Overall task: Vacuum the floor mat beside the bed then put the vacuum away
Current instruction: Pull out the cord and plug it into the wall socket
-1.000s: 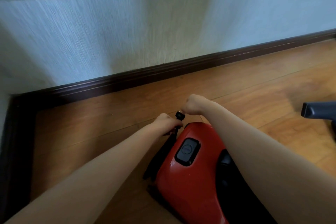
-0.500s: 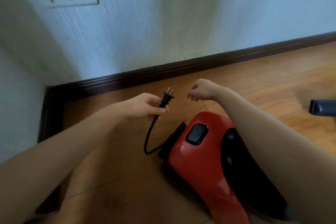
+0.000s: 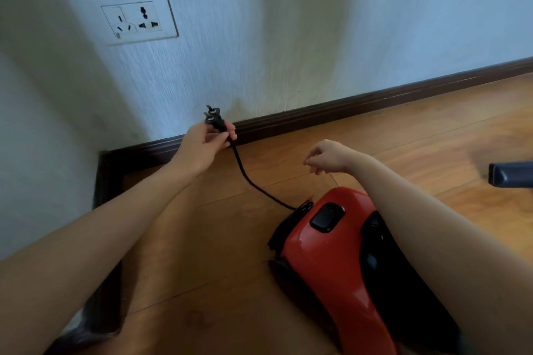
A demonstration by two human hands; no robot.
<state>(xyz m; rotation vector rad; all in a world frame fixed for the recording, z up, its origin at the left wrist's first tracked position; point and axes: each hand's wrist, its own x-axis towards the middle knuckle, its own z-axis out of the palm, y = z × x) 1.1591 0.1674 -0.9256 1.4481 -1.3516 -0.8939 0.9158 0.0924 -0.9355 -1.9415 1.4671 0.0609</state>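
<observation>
A red and black canister vacuum (image 3: 337, 262) lies on the wooden floor at lower right. A black power cord (image 3: 253, 181) runs from its rear up to a two-pin black plug (image 3: 214, 119). My left hand (image 3: 204, 143) grips the cord just below the plug, holding it raised in front of the wall, pins pointing up and left. My right hand (image 3: 328, 156) hovers above the vacuum with loosely curled fingers and holds nothing. A white wall socket (image 3: 135, 19) sits on the wall, above and left of the plug. The floor mat is not in view.
A dark skirting board (image 3: 346, 109) runs along the foot of the pale wall, turning at a corner on the left. A dark blue vacuum nozzle part (image 3: 510, 174) pokes in at the right edge. Wooden floor (image 3: 216, 253) lies between my arms.
My left hand has pulled the plug out of the vacuum and lifted it up toward the wall, drawing out more cord. My right hand let go and drew back. The socket has come lower in view.
</observation>
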